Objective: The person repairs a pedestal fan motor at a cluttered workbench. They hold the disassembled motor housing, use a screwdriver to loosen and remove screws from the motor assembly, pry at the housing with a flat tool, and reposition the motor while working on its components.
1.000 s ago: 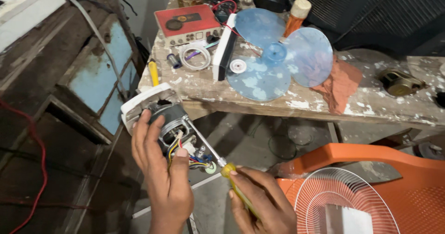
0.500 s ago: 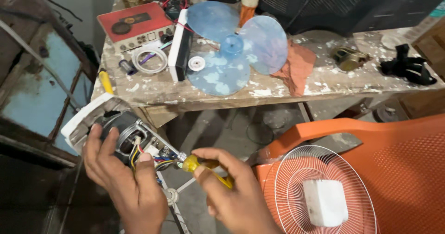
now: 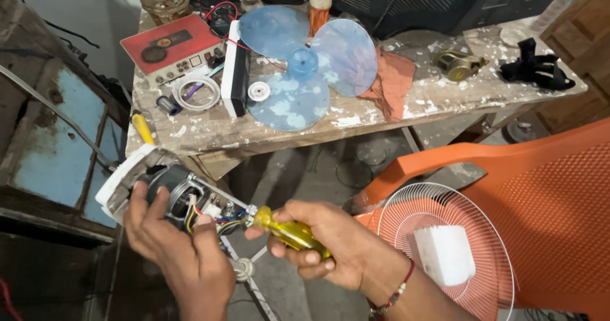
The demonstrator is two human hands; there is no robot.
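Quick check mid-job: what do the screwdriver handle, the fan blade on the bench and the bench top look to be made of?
Screwdriver handle: clear yellow plastic, glossy; light passes through it. Fan blade: translucent blue plastic, dulled by dusty smears, and the bench shows faintly through it. Bench top: probably wood, rough and matte, with worn, paint-spattered whitish patches and a plank-like front edge.

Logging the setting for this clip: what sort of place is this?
Probably a small repair workshop. A paint-spattered wooden bench carries a blue fan blade and loose parts, while the left hand holds an opened fan motor and the right hand a yellow-handled screwdriver.
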